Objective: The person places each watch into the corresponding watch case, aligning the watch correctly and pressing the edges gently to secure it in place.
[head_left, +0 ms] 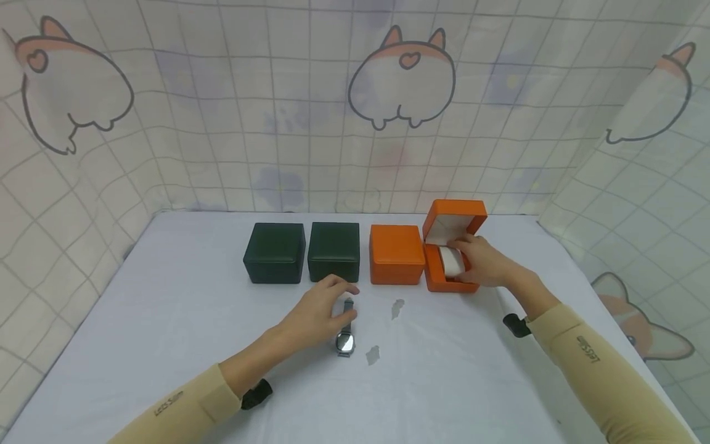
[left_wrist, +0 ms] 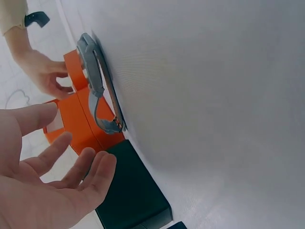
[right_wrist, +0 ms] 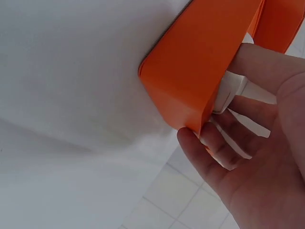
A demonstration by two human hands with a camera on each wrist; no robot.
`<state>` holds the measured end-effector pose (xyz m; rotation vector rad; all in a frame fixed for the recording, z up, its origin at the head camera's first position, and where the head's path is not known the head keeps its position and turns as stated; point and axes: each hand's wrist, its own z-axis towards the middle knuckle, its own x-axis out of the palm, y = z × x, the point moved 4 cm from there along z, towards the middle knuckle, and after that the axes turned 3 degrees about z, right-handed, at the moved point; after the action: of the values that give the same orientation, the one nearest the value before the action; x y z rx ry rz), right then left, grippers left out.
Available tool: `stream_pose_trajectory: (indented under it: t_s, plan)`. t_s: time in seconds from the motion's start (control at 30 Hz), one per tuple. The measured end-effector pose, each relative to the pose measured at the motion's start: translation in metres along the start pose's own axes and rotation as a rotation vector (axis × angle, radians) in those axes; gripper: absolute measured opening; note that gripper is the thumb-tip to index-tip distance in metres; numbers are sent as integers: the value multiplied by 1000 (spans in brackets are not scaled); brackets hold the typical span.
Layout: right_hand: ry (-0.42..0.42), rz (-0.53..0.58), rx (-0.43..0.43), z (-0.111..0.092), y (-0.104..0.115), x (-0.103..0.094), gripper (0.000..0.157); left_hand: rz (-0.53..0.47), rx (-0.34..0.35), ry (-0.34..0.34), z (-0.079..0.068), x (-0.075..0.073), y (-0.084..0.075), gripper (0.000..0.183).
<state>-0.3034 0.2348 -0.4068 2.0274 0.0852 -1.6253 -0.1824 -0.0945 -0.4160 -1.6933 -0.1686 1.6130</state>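
At the right of the row stands an orange watch box [head_left: 438, 286] with its lid up. My right hand [head_left: 490, 262] reaches into it and grips the white watch cushion [head_left: 452, 263], thumb on the near side and fingers on the far side. In the right wrist view the box wall [right_wrist: 190, 62] partly hides that cushion. My left hand [head_left: 316, 316] hovers beside a grey wristwatch [head_left: 345, 343] lying on the table, fingers spread and loosely bent. In the left wrist view a gap shows between these fingers and the wristwatch [left_wrist: 93, 67].
Left of the open box stand a closed orange box [head_left: 396, 254] and two closed dark green boxes, one [head_left: 334, 251] beside the other [head_left: 274, 253]. Two grey patches, one [head_left: 397, 308] above the other [head_left: 373, 355], mark the white table [head_left: 444, 382]. Patterned curtains surround its back and sides.
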Motion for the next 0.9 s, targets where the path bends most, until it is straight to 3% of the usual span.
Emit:
stream_pose_trajectory:
  t_s: [0.33, 0.63, 0.9]
  plan:
    - [-18, -12, 12, 4, -1, 1, 66, -28, -140, 56, -4, 2, 5, 45]
    - [-55, 30, -9, 0, -3, 1, 65, 10, -191, 84, -5, 1, 7, 48]
    - [-86, 69, -42, -7, 0, 0, 66, 6, -209, 101, -6, -1, 6, 38]
